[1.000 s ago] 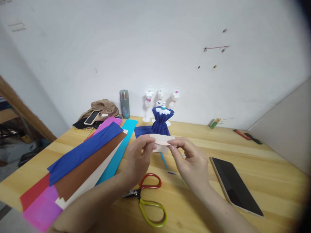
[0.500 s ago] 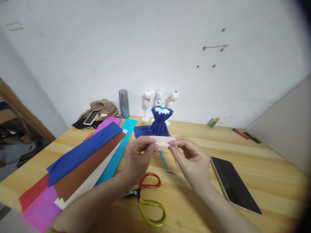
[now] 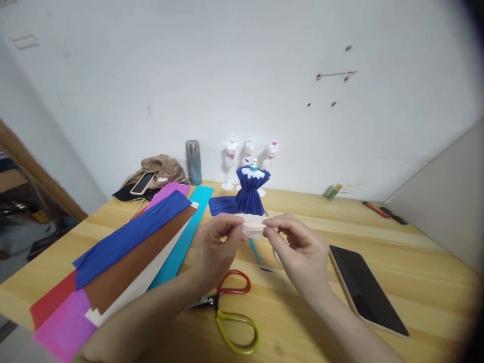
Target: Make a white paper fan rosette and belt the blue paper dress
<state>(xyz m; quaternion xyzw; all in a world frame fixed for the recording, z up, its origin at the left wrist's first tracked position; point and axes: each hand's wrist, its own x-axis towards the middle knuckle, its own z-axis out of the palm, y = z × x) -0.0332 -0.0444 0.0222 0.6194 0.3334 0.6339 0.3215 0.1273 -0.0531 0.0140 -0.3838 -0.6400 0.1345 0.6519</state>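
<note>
Between my two hands is a small strip of white paper (image 3: pixel 254 227), held above the table. My left hand (image 3: pixel 219 242) pinches its left end between thumb and fingers. The right end is pinched by my right hand (image 3: pixel 298 244). Just behind the strip stands a small dress form (image 3: pixel 251 189) in a pleated dark blue paper dress, with a teal band at its neck. Scissors (image 3: pixel 227 302) with one red and one yellow handle lie below my hands, their blades partly hidden by my left forearm.
Coloured paper sheets (image 3: pixel 128 242) are fanned out at the left. Three white dress forms (image 3: pixel 231 156) stand against the wall, beside a flask (image 3: pixel 194 164) and a brown cloth bundle (image 3: pixel 162 169). A large phone (image 3: pixel 366 287) lies right; a green-labelled stick (image 3: pixel 335 191) lies farther back.
The strip between my fingers has bent and tilted slightly, showing more of its lower part. Both hands keep their pinch and have hardly moved.
</note>
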